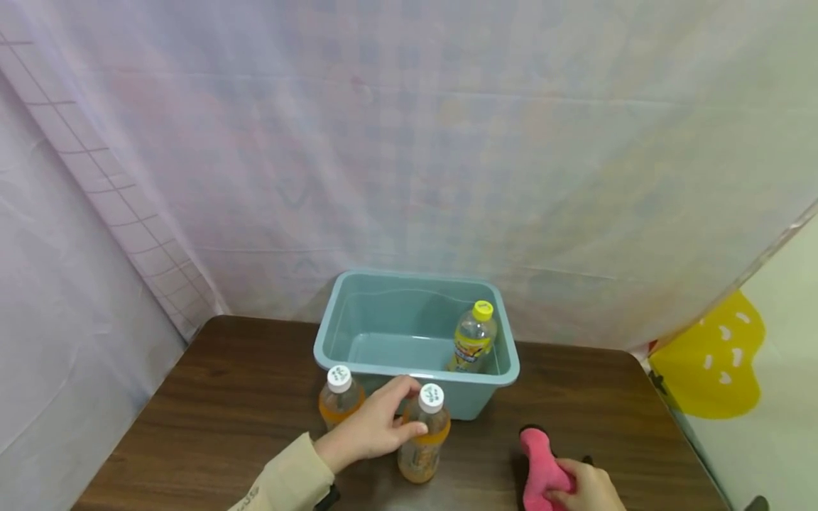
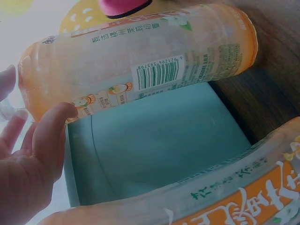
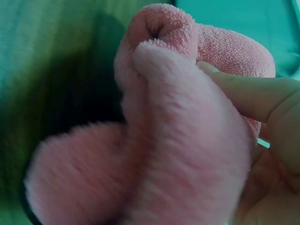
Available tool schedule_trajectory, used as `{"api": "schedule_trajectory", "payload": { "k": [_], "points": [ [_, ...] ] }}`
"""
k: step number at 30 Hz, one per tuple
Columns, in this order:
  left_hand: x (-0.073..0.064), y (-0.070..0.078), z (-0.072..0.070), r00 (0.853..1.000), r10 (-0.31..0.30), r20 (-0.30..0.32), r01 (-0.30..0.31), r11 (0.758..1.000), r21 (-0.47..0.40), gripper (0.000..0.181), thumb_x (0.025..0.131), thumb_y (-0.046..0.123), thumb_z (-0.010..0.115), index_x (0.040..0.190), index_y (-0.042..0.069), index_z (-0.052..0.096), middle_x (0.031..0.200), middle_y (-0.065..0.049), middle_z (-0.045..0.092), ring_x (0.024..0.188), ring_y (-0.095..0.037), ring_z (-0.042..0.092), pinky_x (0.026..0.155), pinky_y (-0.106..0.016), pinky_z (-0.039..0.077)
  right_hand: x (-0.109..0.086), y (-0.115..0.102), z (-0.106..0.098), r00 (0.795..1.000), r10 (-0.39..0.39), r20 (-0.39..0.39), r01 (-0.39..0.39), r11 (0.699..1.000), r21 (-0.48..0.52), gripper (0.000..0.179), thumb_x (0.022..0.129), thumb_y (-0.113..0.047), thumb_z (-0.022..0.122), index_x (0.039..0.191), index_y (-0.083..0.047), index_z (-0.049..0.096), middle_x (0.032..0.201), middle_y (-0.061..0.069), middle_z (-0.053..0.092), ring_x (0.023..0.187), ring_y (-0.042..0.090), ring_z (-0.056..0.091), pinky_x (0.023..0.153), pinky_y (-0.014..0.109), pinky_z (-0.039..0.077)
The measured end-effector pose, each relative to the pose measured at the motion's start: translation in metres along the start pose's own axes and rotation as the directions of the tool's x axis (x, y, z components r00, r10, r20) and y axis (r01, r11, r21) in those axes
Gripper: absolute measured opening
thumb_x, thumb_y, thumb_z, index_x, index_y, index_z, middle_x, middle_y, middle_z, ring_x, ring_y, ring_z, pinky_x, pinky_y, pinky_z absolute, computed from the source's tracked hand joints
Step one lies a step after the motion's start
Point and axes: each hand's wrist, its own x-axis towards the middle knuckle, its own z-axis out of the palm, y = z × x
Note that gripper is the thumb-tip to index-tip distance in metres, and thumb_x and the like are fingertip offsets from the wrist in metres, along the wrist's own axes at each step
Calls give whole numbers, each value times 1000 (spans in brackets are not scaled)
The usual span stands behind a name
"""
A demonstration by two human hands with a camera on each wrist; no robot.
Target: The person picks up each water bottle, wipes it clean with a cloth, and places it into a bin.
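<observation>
My left hand (image 1: 377, 424) grips a bottle (image 1: 422, 443) near its shoulder, thumb in front and fingers behind. It has a white cap and an orange label, and stands upright before the basin. The left wrist view shows the barcode side of this bottle (image 2: 159, 70), with the left hand (image 2: 35, 150) at its top end. A second white-capped bottle (image 1: 339, 401) stands left of that hand, partly covered by it. At the right, my right hand (image 1: 591, 486) pinches a pink plush toy (image 1: 539, 468) with a dark end; its fuzzy folds (image 3: 187, 126) fill the right wrist view.
A blue-green plastic basin (image 1: 412, 377) stands at the back of the dark wooden table (image 1: 255, 397). Inside its right end leans a yellow-capped bottle (image 1: 471, 344). Pale curtains (image 1: 409, 156) hang right behind. A yellow shape (image 1: 722, 369) shows beyond the table's right edge.
</observation>
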Motion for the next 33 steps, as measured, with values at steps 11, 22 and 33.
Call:
{"api": "schedule_trajectory", "payload": {
  "k": [11, 22, 33],
  "points": [
    [1, 0, 2, 1000, 19, -5, -19, 1000, 8, 34, 80, 21, 69, 106, 11, 49, 109, -2, 53, 105, -18, 51, 77, -23, 48, 15, -2, 23, 952, 240, 188, -233, 971, -60, 62, 62, -26, 81, 118, -15, 60, 102, 7, 65, 78, 18, 56, 63, 41, 47],
    [0, 1, 0, 1000, 10, 3, -10, 1000, 13, 33, 80, 21, 69, 106, 12, 49, 107, 0, 52, 102, -16, 50, 76, -25, 47, 24, 3, 24, 995, 1, 104, 15, 987, -160, 79, 53, -20, 85, 119, 8, 51, 120, 33, 47, 109, 47, 46, 87, 56, 39],
    [1, 3, -1, 1000, 7, 14, -7, 1000, 21, 33, 81, 23, 68, 106, 12, 49, 106, 0, 52, 101, -15, 50, 76, -27, 48, 27, 10, 23, 993, -109, 37, 112, 988, -106, 82, 44, -13, 85, 116, 10, 52, 117, 36, 46, 108, 49, 45, 87, 56, 40]
  ]
}}
